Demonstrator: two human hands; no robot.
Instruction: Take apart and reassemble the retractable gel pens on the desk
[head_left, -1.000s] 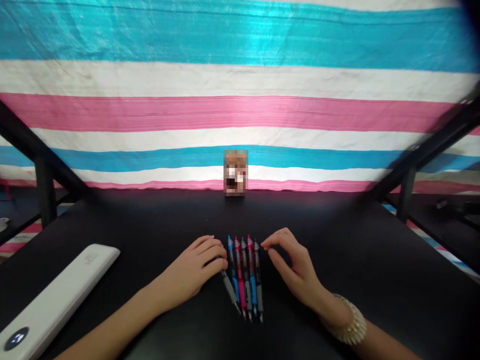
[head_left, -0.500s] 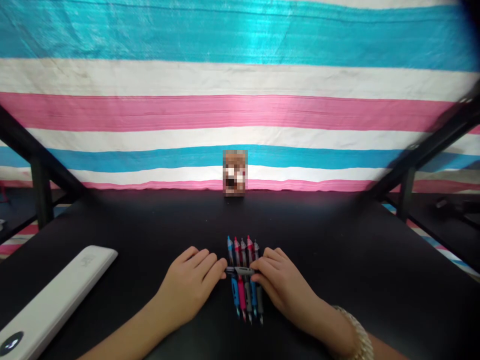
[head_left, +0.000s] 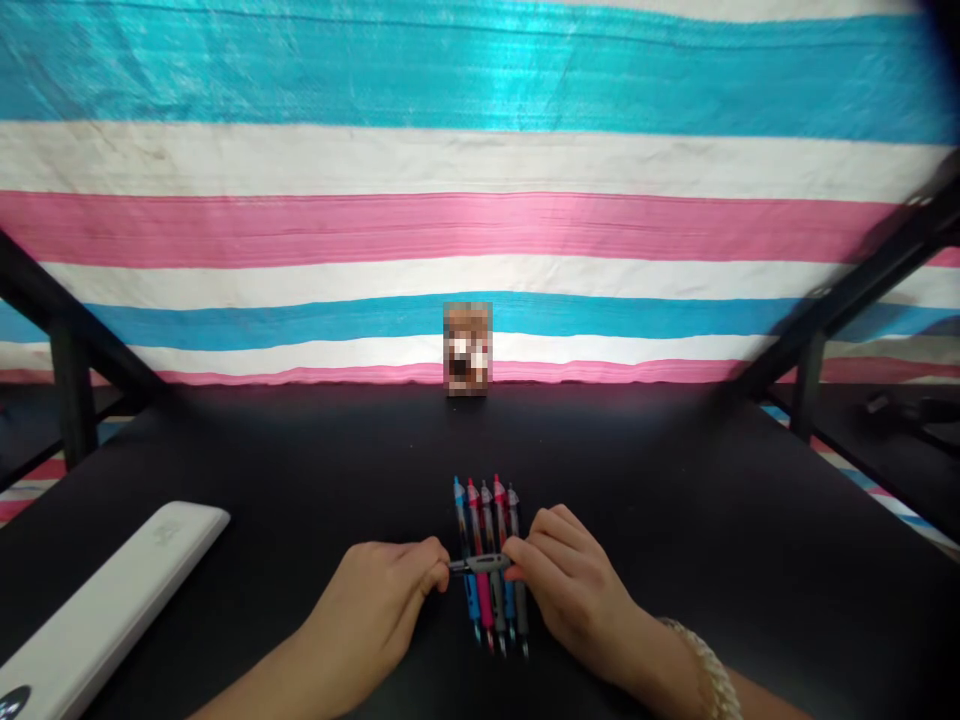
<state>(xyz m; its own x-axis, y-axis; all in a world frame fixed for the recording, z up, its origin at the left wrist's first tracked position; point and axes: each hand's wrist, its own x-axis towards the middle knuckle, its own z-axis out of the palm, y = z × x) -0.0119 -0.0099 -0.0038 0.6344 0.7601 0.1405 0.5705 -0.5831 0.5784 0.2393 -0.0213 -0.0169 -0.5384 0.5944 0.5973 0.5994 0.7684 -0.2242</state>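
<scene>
A grey pen [head_left: 487,563] lies crosswise over a row of several pens, pinched at both ends. My left hand [head_left: 382,605] is closed on its dark left end. On its right end, the fingers of my right hand [head_left: 581,590] are closed too. Beneath it the row runs away from me, side by side: a blue pen [head_left: 459,497] at the left, a pink pen [head_left: 484,600] beside it, then grey, blue-gripped and dark grey ones. Whether the crosswise pen touches the row I cannot tell. A woven bracelet [head_left: 705,660] circles my right wrist.
A white power bank [head_left: 120,590] lies on the black table [head_left: 337,450] at the left. At the far edge stands a small pixelated upright object [head_left: 467,350] before a striped sheet [head_left: 300,225]. Black frame bars [head_left: 810,320] slope at both sides.
Both hands have come slightly nearer to me with the crosswise pen. My left hand has turned, its thumb and finger now pinching the pen's end more tightly. The row stays put.
</scene>
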